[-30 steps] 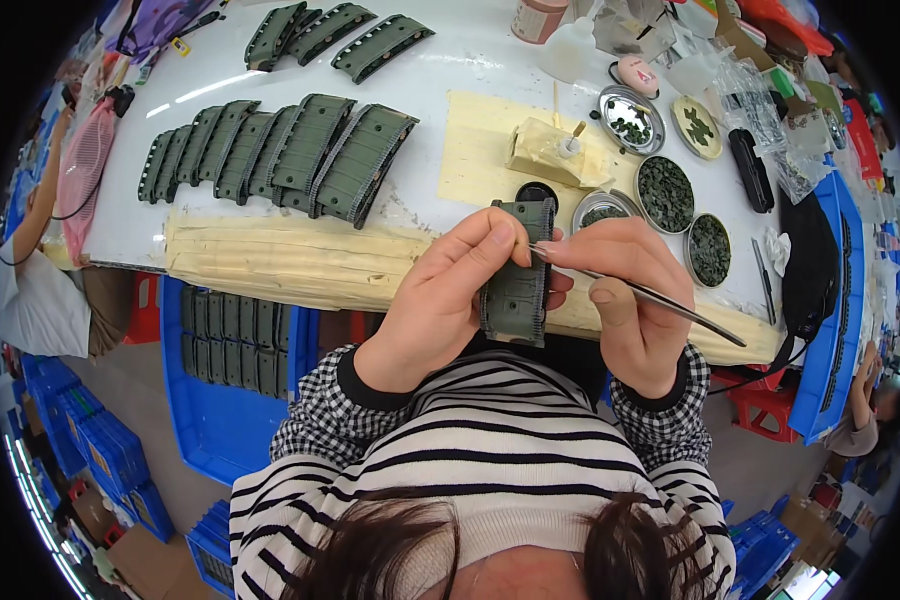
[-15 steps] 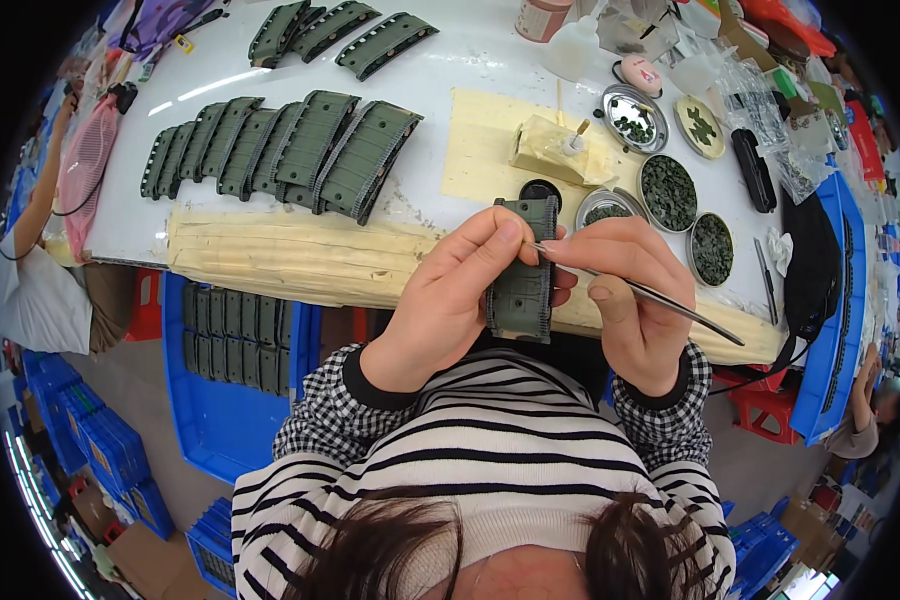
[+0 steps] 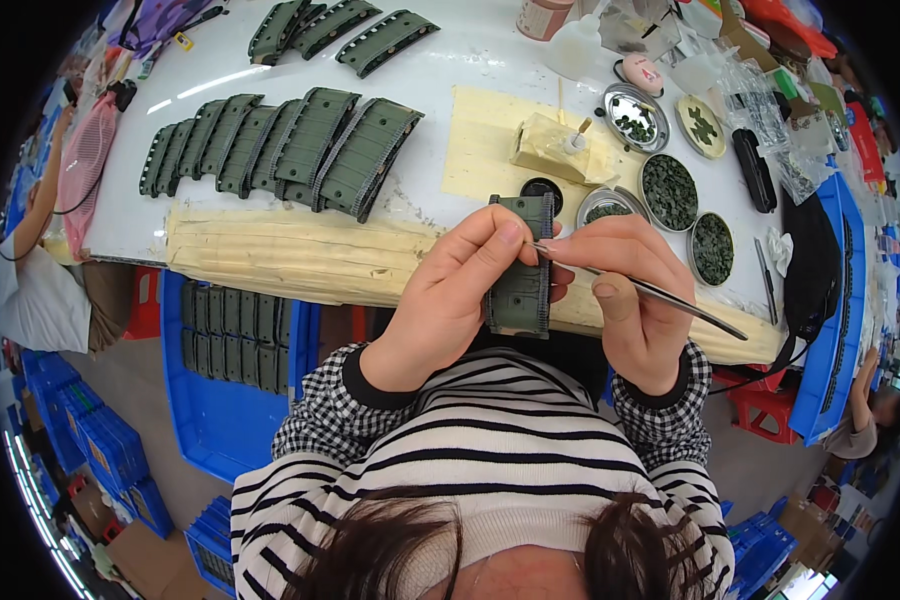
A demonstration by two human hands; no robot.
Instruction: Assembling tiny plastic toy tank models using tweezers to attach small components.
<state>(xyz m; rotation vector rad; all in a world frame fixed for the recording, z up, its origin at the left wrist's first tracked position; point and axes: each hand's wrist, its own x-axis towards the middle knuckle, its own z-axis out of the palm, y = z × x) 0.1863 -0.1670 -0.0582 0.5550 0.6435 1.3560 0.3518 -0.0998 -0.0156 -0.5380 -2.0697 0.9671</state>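
A dark green, curved model panel (image 3: 519, 295) with toothed edges is upright in my left hand (image 3: 448, 285). My left thumb and forefinger pinch at its face, and other fingertips show past its right edge. Slim metal tweezers (image 3: 680, 305) lie across my right hand (image 3: 635, 300), closed around them. Their tip meets the panel close to my left thumb. Whether a small piece sits between the tips is too small to tell.
Rows of similar green panels (image 3: 370, 160) lie on the white table (image 3: 410, 90). Round tins of small dark green pieces (image 3: 668, 190) stand at the right, near a paper-wrapped block (image 3: 550, 150). Below the padded edge (image 3: 290, 258), a blue bin (image 3: 220, 425) holds more panels.
The panel's lower end has tipped slightly upward. The tweezers' rear end has shifted a little; both hands keep nearly the same place.
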